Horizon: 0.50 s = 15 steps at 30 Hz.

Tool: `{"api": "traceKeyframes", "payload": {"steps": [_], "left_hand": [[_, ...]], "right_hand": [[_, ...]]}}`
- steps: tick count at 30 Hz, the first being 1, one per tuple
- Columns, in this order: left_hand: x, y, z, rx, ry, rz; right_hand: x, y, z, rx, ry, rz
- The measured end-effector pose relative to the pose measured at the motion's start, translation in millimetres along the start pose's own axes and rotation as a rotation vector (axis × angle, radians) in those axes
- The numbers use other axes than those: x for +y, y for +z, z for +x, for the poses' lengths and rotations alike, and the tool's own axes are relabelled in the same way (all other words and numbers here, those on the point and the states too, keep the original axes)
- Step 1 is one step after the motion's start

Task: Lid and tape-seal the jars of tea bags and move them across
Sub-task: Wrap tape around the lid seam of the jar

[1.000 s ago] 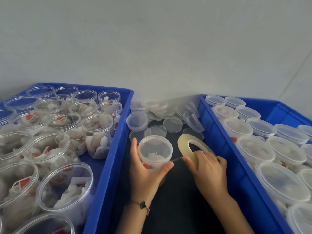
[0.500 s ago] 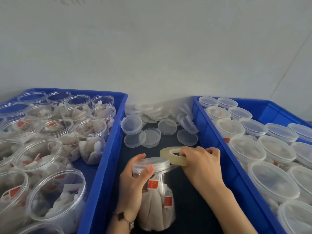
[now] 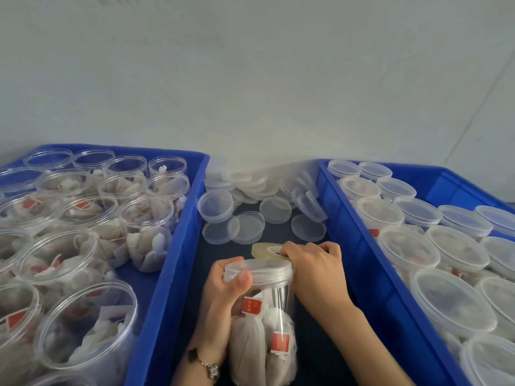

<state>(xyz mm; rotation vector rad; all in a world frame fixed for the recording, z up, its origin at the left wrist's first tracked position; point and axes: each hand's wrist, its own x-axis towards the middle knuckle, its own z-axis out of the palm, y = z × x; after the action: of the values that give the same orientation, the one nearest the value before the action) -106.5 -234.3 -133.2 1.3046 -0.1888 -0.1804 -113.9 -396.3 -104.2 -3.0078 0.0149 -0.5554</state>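
Clear jar (image 3: pixel 262 324) gripped by left hand (image 3: pixel 223 291) (thumb on lid).

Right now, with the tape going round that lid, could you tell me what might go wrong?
1. The left hand grips the jar near its lid, so the thumb may get taped over.
2. The right hand holds the tape roll behind the jar, partly hidden; the strip could wrinkle.
3. Loose lids lie close by and could get knocked.
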Motion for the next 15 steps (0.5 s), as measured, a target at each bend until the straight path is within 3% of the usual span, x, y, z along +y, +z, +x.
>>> {"api": "traceKeyframes", "payload": {"steps": [7, 15], "left_hand": [[11, 0, -1, -0.099, 0.019, 0.094], [7, 2, -2, -0.114, 0.034, -0.017]], "right_hand": [[-4, 3, -7, -0.066, 0.067, -0.054], [-4, -4, -13, -0.068, 0.142, -0.004]]}}
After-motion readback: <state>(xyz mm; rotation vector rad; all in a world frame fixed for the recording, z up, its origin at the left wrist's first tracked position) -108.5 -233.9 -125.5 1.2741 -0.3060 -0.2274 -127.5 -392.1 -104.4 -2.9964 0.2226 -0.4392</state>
